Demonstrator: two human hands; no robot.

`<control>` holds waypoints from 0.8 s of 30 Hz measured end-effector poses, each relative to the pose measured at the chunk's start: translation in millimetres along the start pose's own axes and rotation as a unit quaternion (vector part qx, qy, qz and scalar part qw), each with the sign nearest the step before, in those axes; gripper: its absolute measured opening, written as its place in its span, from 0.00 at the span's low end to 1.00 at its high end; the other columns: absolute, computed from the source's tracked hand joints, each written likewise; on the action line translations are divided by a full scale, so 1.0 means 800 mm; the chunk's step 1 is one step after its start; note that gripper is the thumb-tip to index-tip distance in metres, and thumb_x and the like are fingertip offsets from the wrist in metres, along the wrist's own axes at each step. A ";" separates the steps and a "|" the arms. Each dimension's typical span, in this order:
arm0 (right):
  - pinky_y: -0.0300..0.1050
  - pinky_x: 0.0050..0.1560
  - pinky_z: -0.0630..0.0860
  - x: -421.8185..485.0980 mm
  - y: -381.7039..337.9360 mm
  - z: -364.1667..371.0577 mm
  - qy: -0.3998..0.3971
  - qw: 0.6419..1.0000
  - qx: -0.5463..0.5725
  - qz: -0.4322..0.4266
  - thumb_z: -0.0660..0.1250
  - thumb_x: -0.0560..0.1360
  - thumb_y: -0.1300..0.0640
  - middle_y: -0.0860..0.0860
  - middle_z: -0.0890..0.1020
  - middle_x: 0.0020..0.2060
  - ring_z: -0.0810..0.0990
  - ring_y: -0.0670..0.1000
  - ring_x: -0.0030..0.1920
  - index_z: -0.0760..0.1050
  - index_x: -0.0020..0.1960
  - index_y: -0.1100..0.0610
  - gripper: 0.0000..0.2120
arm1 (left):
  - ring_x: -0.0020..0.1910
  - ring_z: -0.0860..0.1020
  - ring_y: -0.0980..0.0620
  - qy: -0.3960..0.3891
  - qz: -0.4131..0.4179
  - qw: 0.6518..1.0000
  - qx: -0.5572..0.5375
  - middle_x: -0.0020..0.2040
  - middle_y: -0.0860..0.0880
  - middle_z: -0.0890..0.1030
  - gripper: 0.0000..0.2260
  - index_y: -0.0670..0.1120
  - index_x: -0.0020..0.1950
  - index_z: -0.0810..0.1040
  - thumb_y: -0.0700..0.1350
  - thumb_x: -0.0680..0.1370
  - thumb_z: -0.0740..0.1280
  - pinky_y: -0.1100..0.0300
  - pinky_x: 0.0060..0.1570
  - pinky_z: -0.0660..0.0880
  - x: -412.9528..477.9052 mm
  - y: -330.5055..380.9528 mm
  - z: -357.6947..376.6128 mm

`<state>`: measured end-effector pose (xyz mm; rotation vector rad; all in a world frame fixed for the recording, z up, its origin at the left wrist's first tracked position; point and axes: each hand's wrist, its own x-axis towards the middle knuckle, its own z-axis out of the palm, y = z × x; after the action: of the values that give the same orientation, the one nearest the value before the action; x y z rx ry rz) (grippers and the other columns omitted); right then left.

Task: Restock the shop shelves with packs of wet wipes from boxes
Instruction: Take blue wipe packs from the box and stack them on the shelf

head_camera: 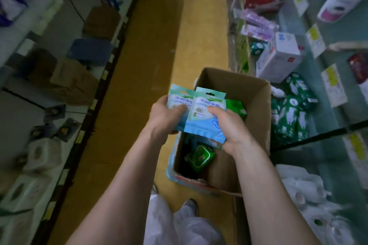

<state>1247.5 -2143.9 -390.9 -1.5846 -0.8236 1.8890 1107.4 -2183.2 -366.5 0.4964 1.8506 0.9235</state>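
Left hand (165, 115) and right hand (229, 127) each grasp one blue pack (205, 113) of wipes, fingers (216, 110) curled round, just above the open box (258, 93). Best to square both packs together, then carry them to the shelf (324, 125) right of the fingers.

Bare forearms forward, left hand (163, 116) and right hand (229, 127) side by side, both in pinch grips.

I'm seeing smooth plastic film on the two pale blue packs (201, 125) — it's catching a soft sheen. The cardboard box (256, 93) is looking matt and brown, its near rim torn rough; the green packs (200, 155) inside are glinting glossy.
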 end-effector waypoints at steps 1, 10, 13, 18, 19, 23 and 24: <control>0.46 0.39 0.80 -0.006 -0.006 0.017 -0.018 1.000 -0.007 -0.005 0.65 0.77 0.59 0.55 0.85 0.42 0.84 0.52 0.37 0.78 0.52 0.58 0.06 | 0.45 0.82 0.50 0.016 0.003 1.000 -0.009 0.53 0.48 0.81 0.10 0.54 0.56 0.70 0.46 0.78 0.67 0.56 0.36 0.81 -0.006 0.003 -0.017; 0.41 0.31 0.79 -0.068 -0.019 0.195 -0.170 0.981 -0.092 -0.023 0.65 0.77 0.59 0.51 0.85 0.32 0.84 0.49 0.30 0.78 0.48 0.58 0.04 | 0.37 0.81 0.54 0.146 0.018 0.980 -0.133 0.56 0.47 0.80 0.20 0.50 0.71 0.67 0.47 0.79 0.66 0.67 0.22 0.74 -0.068 0.000 -0.193; 0.44 0.34 0.80 -0.099 -0.010 0.264 -0.210 0.970 -0.123 -0.020 0.65 0.77 0.59 0.55 0.86 0.41 0.85 0.52 0.36 0.77 0.55 0.58 0.07 | 0.34 0.79 0.57 0.201 0.035 0.966 -0.156 0.53 0.50 0.80 0.15 0.49 0.66 0.72 0.45 0.79 0.66 0.69 0.21 0.72 -0.091 -0.012 -0.261; 0.49 0.43 0.80 -0.156 0.003 0.372 -0.278 0.944 -0.174 -0.034 0.66 0.77 0.55 0.56 0.85 0.46 0.85 0.54 0.43 0.74 0.58 0.57 0.11 | 0.39 0.82 0.54 0.264 0.057 0.943 -0.195 0.51 0.50 0.82 0.13 0.50 0.63 0.74 0.45 0.78 0.67 0.63 0.29 0.79 -0.128 -0.034 -0.376; 0.48 0.42 0.80 -0.167 0.006 0.393 -0.292 0.939 -0.180 -0.041 0.66 0.78 0.55 0.55 0.85 0.46 0.85 0.54 0.43 0.74 0.58 0.57 0.11 | 0.40 0.82 0.53 0.272 0.065 0.939 -0.199 0.51 0.50 0.82 0.13 0.50 0.62 0.74 0.45 0.78 0.67 0.62 0.31 0.80 -0.134 -0.038 -0.398; 0.43 0.35 0.80 -0.209 0.021 0.476 -0.331 0.919 -0.203 -0.067 0.66 0.78 0.55 0.54 0.86 0.45 0.86 0.52 0.41 0.75 0.57 0.56 0.09 | 0.39 0.83 0.52 0.304 0.095 0.922 -0.221 0.49 0.50 0.82 0.14 0.50 0.63 0.74 0.44 0.77 0.67 0.60 0.31 0.79 -0.159 -0.055 -0.486; 0.42 0.33 0.80 -0.221 0.026 0.497 -0.344 0.913 -0.207 -0.071 0.66 0.78 0.55 0.54 0.86 0.44 0.86 0.52 0.40 0.75 0.57 0.57 0.09 | 0.39 0.83 0.51 0.315 0.102 0.916 -0.227 0.50 0.50 0.82 0.14 0.50 0.63 0.74 0.44 0.77 0.67 0.59 0.31 0.78 -0.166 -0.061 -0.507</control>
<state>884.8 -2332.4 -240.6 -0.9930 -1.6786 2.2870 806.5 -2457.7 -229.5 0.0956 2.0621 1.7601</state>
